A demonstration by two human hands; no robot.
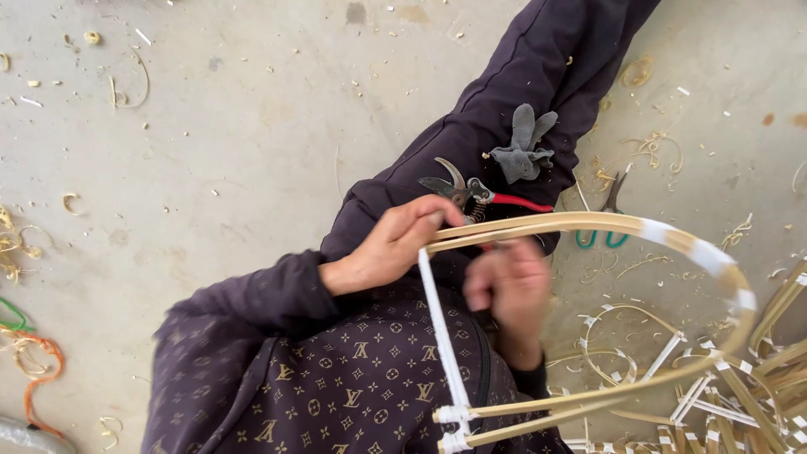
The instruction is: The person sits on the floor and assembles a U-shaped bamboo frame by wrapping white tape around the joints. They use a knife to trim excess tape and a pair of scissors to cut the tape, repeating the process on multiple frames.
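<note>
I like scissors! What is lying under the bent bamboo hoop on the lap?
Red-handled pruning shears lie on the dark trouser leg beside a grey glove. The bamboo hoop and left hand cover the handle ends.

Two bare hands are showing at centre frame, the left hand [395, 246] and the right hand [508, 286]. One bent bamboo hoop frame [672, 240] is lying at right, one red-handled pruning shears [479, 195] and one grey cloth glove [521, 151] at upper centre, one teal-handled scissors [607, 220] at upper right.

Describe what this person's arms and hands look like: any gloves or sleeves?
Both hands are bare, no gloves. The left hand comes out of a long dark purple padded jacket sleeve. The right hand is motion-blurred, with a black cuff at its wrist.
</note>
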